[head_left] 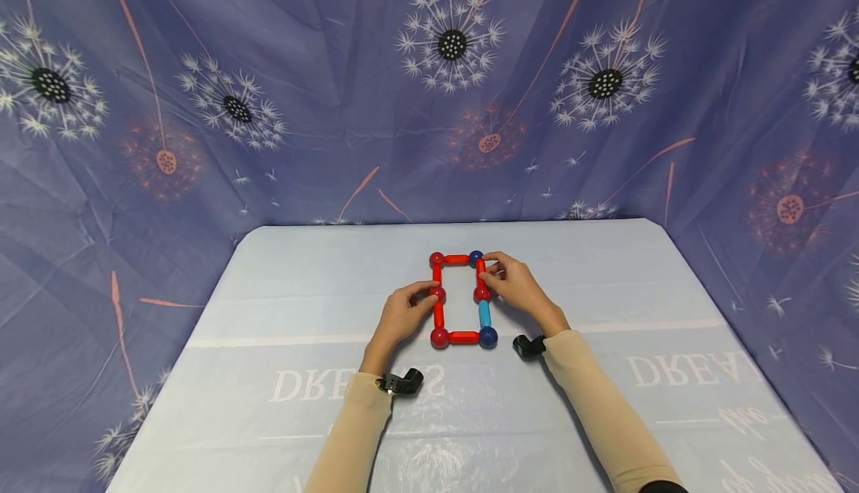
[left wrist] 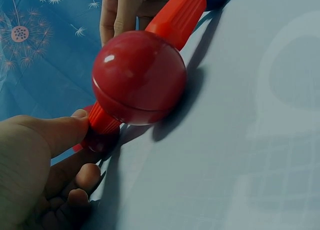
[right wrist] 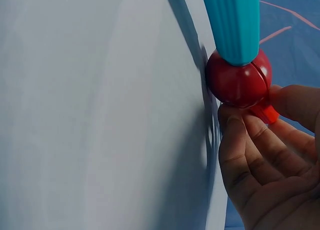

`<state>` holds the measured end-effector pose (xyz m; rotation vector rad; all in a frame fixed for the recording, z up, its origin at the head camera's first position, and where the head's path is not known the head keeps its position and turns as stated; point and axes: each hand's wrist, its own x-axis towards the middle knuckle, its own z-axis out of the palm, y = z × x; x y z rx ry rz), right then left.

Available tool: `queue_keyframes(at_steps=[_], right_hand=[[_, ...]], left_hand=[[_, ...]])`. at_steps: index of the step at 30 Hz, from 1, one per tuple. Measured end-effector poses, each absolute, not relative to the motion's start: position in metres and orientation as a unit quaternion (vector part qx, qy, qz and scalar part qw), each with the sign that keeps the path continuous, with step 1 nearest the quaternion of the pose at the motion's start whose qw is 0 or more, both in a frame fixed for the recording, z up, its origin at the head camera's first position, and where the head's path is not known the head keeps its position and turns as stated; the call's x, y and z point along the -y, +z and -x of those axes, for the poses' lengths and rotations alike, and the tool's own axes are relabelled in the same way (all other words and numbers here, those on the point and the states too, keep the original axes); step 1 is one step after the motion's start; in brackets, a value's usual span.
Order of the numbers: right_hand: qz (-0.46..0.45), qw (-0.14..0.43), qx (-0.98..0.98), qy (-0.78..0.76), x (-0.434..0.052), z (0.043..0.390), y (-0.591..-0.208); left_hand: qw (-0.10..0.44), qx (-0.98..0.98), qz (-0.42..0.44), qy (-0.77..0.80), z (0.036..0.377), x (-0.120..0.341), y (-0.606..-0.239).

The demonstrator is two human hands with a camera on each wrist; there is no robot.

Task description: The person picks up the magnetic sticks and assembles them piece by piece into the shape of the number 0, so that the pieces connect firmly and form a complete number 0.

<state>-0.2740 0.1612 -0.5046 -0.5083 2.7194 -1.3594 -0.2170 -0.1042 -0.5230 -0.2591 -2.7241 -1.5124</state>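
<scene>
Item: rod-and-ball frame [head_left: 461, 299], a flat rectangle lying on the pale blue surface [head_left: 282, 284], slightly beyond the middle and between both hands. Left hand [head_left: 403, 312]: fingers curled, thumb and fingertips pinching the frame's left side at the red middle ball [head_left: 438, 294]; the left wrist view shows the thumb [left wrist: 60, 132] pressed against a red rod just behind the large red corner ball [left wrist: 139, 77]. Left side of frame: red far-corner ball [head_left: 436, 259], red rods above and below the middle ball, red near-corner ball [head_left: 439, 338]. Far edge: one red rod [head_left: 456, 259] ending at a dark blue ball [head_left: 476, 257]. Near edge: one red rod [head_left: 464, 337] ending at a dark blue ball [head_left: 488, 337]. Right side: a red rod at the far end, a red ball [head_left: 482, 294] at the midpoint, a light blue rod [head_left: 485, 315] below it. Right hand [head_left: 513, 284]: fingers curled around the right side's upper red rod, just above that red ball; the right wrist view shows the fingertips [right wrist: 235, 135] touching the ball [right wrist: 239, 78] under the light blue rod [right wrist: 234, 24]. Backdrop: purple dandelion-print cloth [head_left: 201, 105] behind and beside the surface.
</scene>
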Motion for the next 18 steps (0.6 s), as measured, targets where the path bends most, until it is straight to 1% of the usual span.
queue_keyframes(at_steps=[18], right_hand=[[0.161, 0.03, -0.884, -0.437, -0.1605, 0.275, -0.5072]], left_hand=[[0.014, 0.867, 0.084, -0.49, 0.2167, 0.104, -0.523]])
